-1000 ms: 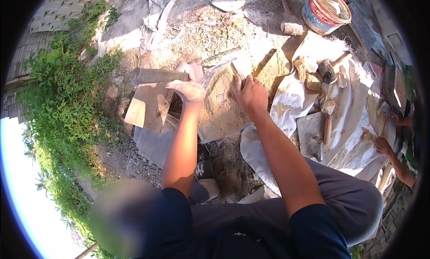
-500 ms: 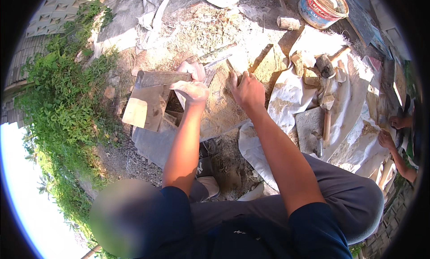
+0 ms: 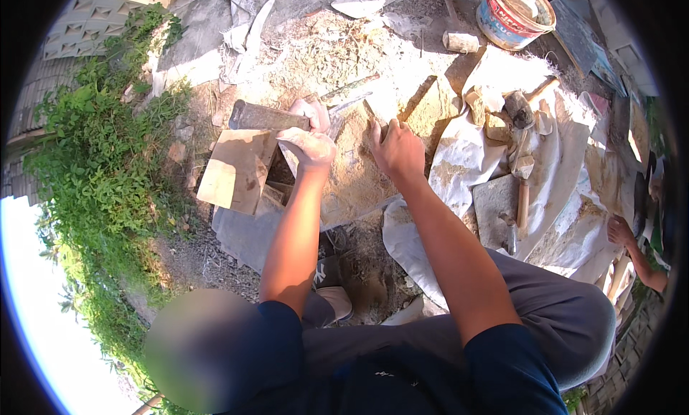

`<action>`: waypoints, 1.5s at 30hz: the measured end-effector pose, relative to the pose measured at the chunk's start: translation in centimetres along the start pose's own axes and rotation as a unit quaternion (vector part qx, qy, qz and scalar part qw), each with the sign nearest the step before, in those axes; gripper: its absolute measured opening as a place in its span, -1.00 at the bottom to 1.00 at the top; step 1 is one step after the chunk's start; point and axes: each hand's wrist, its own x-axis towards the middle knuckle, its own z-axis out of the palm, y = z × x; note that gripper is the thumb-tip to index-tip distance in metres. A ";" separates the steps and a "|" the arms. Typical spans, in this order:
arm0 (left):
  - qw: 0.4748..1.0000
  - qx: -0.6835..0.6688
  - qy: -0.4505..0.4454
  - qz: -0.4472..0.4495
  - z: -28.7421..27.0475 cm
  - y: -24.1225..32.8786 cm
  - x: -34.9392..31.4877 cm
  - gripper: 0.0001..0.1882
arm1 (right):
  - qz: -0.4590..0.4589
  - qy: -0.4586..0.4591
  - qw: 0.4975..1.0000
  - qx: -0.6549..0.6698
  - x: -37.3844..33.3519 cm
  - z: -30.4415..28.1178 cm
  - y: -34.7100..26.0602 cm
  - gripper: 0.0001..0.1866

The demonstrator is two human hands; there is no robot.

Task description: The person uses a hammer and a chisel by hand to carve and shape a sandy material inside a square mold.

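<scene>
Where writing shows: a round bucket (image 3: pixel 508 29) at the top right has a red and blue label with big letters. White letters also sit on a dark thing (image 3: pixel 330 271) below the tan slab (image 3: pixel 359 182), and small white marks (too tiny to read) are on the dark shirt (image 3: pixel 413 390).
Ground: dry, bumpy dirt (image 3: pixel 323 49) with bits and dust, bright in the sun and dark in the shade.
Around it: outdoors, with leafy green plants (image 3: pixel 108 157) on the left and a pale wall (image 3: pixel 93 17) with cut-out shapes at the top left.
Left hand (image 3: pixel 312 139): fingers curled around the near end of a grey-brown bar (image 3: pixel 265 117), which is by the far edge of a brown board (image 3: pixel 233 175).
Right hand (image 3: pixel 400 149): fingers bent in, over the tan slab; cannot tell what they grip.
White sheet (image 3: pixel 459 160): spread to the right, with a mallet (image 3: pixel 518 110) and a wood-handled tool (image 3: pixel 524 200) on that side.
Other person: one hand (image 3: pixel 621 232) at the sheet's far right side.
</scene>
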 end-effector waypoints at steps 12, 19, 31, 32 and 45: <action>0.989 -0.069 -0.059 0.113 -1.5 -0.8 -0.8 -0.13 | -0.010 0.016 0.999 -0.037 -0.2 0.8 -0.2 -0.38; 0.996 -0.043 -0.037 0.072 -1.1 -1.2 -1.3 -0.12 | -0.017 0.023 0.999 -0.033 0.0 1.0 -0.3 -0.38; 0.998 0.010 -0.065 0.023 0.8 0.7 2.7 -0.19 | 0.012 -0.003 0.999 -0.037 0.2 1.0 0.4 -0.39; 0.998 0.005 -0.026 0.049 1.4 1.1 3.0 -0.22 | 0.007 0.022 0.999 -0.037 0.2 1.1 0.6 -0.41; 0.999 0.027 0.032 0.019 6.2 6.9 6.8 -0.37 | -0.015 0.078 0.997 -0.007 0.0 1.5 0.3 -0.46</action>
